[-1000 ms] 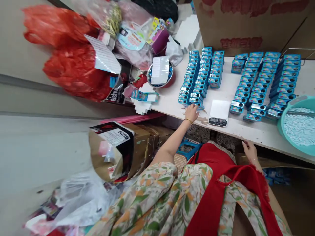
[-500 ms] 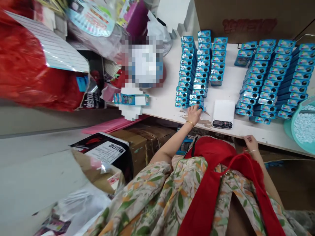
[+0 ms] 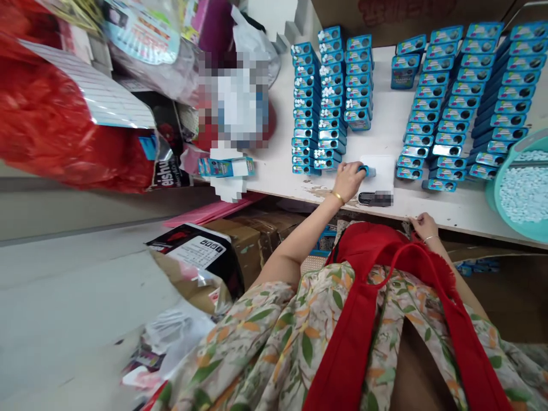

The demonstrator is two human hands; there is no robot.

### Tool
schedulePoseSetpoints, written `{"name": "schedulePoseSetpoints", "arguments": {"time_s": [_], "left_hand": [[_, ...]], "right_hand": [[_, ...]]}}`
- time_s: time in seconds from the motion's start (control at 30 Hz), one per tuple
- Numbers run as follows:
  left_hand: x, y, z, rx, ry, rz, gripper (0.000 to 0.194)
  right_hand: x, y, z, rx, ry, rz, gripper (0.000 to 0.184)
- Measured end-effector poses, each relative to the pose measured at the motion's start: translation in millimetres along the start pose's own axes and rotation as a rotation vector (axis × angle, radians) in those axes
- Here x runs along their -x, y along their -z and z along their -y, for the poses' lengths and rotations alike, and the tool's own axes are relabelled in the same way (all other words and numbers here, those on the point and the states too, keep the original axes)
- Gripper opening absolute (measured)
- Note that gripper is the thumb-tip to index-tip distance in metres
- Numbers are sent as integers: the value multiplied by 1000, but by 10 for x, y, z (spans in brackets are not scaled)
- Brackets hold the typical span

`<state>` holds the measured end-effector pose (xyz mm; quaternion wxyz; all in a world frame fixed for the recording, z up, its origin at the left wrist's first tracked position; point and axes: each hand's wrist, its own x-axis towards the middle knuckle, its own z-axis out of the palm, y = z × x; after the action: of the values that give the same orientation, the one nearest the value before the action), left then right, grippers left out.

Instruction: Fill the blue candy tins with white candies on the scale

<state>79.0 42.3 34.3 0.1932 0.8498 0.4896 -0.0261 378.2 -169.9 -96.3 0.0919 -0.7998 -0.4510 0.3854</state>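
My left hand (image 3: 347, 181) is closed around a small blue tin (image 3: 363, 170) at the left side of a white kitchen scale (image 3: 384, 171). Whether the tin rests on the scale or hovers just above it, I cannot tell. My right hand (image 3: 424, 226) is at the table's front edge, right of the scale, with its fingers curled together; what is in them, if anything, does not show. Left of the scale stand rows of blue tins (image 3: 329, 91), several with white pellets on top. More rows of blue tins (image 3: 456, 103) with dark round openings stand to the right.
A teal basin (image 3: 496, 182) of small white pellets sits at the table's right end. Flattened blue-and-white cartons (image 3: 225, 167) lie left, near red plastic bags (image 3: 55, 108). Cardboard boxes (image 3: 240, 242) stand below the table edge. A large carton (image 3: 385, 20) stands behind.
My left hand has gone from the near end of the left rows rightward to the scale, carrying a blue tin. My right hand stays by the table edge. The view has shifted slightly.
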Motion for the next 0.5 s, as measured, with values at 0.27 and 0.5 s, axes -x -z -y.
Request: {"name": "schedulePoseSetpoints", "arguments": {"time_s": [0.27,0.5], "left_hand": [[-445,-183,-420,-26,-109,79,27],[130,-210,77,199,-33,-248,32]], "right_hand": [[-16,-44,20,20,-3,33,35],[235,33,-23,-31,-14,279,43]]}}
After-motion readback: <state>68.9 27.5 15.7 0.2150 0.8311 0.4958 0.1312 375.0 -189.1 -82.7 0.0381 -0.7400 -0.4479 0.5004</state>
